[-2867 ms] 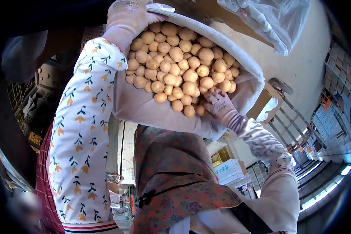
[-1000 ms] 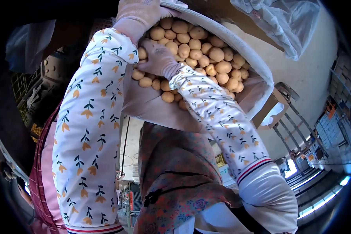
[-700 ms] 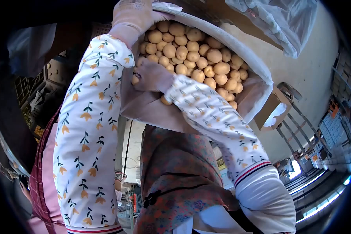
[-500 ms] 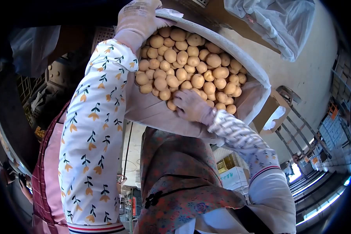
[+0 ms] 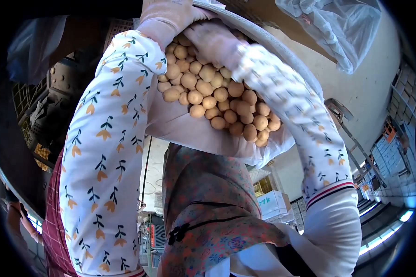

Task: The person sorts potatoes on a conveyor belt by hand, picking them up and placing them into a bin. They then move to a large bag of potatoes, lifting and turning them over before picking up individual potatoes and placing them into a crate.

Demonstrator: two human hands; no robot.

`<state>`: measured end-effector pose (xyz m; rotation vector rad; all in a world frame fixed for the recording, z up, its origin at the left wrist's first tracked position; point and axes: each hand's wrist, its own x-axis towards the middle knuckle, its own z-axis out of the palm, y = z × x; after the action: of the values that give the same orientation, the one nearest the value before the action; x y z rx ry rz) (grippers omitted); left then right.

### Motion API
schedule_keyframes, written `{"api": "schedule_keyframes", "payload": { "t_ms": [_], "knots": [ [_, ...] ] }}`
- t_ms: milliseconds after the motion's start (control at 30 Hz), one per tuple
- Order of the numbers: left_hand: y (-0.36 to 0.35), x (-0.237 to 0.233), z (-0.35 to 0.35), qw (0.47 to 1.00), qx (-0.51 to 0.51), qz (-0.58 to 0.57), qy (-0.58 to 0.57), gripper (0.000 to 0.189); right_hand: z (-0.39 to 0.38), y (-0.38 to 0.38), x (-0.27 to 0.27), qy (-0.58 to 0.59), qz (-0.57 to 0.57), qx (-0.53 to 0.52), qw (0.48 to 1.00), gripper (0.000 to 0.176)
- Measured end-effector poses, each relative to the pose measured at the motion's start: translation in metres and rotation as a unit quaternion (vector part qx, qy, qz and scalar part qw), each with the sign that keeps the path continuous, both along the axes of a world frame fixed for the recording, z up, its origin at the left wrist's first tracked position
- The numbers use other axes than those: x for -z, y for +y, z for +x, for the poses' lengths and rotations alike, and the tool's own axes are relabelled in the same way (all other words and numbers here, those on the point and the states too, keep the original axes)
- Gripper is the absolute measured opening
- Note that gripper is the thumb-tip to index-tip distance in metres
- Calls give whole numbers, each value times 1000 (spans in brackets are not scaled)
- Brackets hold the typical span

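Observation:
A container with a pale plastic liner (image 5: 189, 131) holds many small round tan produce pieces that look like potatoes (image 5: 207, 87). My left hand (image 5: 168, 17), in a pale glove, is closed over the container's far-left rim, its thumb on the inner side and its other fingers partly hidden. My right hand (image 5: 210, 41), also gloved, is over the far part of the heap, close beside my left hand. Motion blurs its fingers, so whether it holds a potato does not show. White floral sleeves cover both forearms.
Clear plastic film (image 5: 339, 32) hangs over a cardboard box at the upper right. A metal hand-truck frame (image 5: 356, 134) stands on the floor to the right. Below right is a white carton (image 5: 272, 203). Another person's arm (image 5: 30, 226) shows at the lower left.
My right hand has moved from the near edge of the heap to its far side, beside my left hand. The near potatoes have shifted. My left hand stays at the rim.

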<state>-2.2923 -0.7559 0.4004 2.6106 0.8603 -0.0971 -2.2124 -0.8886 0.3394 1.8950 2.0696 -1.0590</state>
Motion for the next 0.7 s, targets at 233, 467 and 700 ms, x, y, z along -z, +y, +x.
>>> {"api": "schedule_keyframes", "payload": {
  "t_ms": [233,467,700],
  "knots": [
    [1,7,0,999,9,8,-42,53,-8,-15,-8,-58,-68,-15,996,49],
    [0,4,-1,999,3,6,-43,53,-18,-38,-21,-71,-57,-5,996,48],
    [-1,6,-3,999,8,18,-34,51,-21,-24,-8,-81,-57,10,995,50]
  ]
}}
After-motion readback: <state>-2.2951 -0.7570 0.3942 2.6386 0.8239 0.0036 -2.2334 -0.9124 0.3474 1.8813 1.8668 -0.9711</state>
